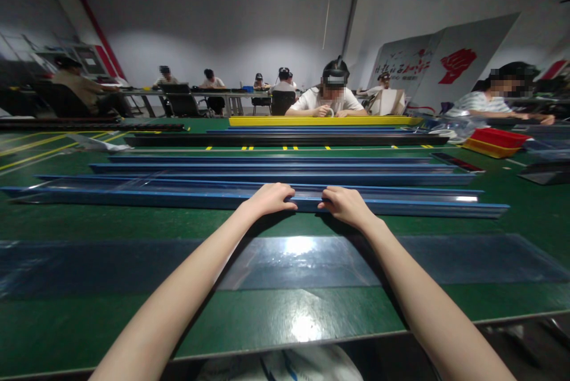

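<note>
Your left hand (273,198) and your right hand (345,204) are both curled, fingers folded over the near wall of a blue channel (307,205); each holds it near its middle, with a narrow stretch of the channel showing between them. This channel lies lengthwise from left to right across the green tabletop (249,318), on the far side of a clear sheet (307,262), over which your forearms reach. Just beyond the channel, further blue lengths (356,177) lie roughly parallel to it. Farther off are a black strip (285,140) and, at the far edge, a yellow strip (320,121), behind which a co-worker (312,100) leans forward. To the far right stands a red tray (496,139), with crumpled clear plastic (456,126) just left of it.
</note>
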The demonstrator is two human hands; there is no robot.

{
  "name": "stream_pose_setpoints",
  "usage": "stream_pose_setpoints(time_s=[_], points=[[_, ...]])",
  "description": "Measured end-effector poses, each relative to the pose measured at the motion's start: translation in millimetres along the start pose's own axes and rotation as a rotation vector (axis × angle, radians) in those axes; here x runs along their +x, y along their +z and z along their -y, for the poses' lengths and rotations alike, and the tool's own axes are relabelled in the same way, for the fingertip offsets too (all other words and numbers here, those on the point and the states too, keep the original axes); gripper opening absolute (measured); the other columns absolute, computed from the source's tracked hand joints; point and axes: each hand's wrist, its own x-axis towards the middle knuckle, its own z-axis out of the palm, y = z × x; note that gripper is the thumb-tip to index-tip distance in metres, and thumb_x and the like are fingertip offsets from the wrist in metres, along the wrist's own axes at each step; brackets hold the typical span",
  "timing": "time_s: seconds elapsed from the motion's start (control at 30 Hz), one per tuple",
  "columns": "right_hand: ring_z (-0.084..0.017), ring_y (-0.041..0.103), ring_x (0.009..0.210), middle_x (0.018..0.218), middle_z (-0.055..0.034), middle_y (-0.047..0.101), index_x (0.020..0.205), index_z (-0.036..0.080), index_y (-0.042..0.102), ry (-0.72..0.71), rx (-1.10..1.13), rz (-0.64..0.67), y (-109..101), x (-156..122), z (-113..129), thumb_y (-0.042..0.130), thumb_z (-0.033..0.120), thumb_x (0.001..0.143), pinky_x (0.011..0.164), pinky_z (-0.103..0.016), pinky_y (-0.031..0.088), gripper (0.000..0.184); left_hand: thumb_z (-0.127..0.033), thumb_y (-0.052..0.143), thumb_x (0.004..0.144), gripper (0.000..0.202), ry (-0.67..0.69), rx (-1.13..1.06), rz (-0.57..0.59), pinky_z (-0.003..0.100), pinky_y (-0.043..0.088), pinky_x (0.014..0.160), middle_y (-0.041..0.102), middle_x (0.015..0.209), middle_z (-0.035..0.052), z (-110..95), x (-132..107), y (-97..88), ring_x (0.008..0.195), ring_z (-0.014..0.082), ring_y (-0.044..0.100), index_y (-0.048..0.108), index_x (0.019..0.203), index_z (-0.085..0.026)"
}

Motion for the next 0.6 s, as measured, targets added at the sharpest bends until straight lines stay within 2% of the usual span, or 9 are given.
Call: stream_pose_setpoints(time_s=[0.37,0.6], points=[[-0.014,0.057,0.072,0.08,-0.0027,0.064,0.078,0.02,0.06,0.019,0.001,0.062,-9,-3,-7,0.047,0.035,0.083,0.054,-0.024,0.023,0.02,-0.045,0.057,0.077,0.026,0.042,0.02,-0.028,0.022,0.033,0.055,0.063,0.086,0.0016,-4,-1,-4.7,0.078,0.0165,0.058,0.058,0.079,-0.019],[-0.015,0.058,0.071,0.08,-0.0023,0.064,0.076,0.02,0.06,0.078,-0.021,0.092,-13,-8,-17,0.05,0.034,0.081,0.053,-0.025,0.023,0.019,-0.041,0.059,0.076,0.023,0.077,0.013,-0.034,0.022,0.036,0.059,0.062,0.09,0.0016,-4,0,-4.2,0.085,0.017,0.057,0.058,0.081,-0.019]])
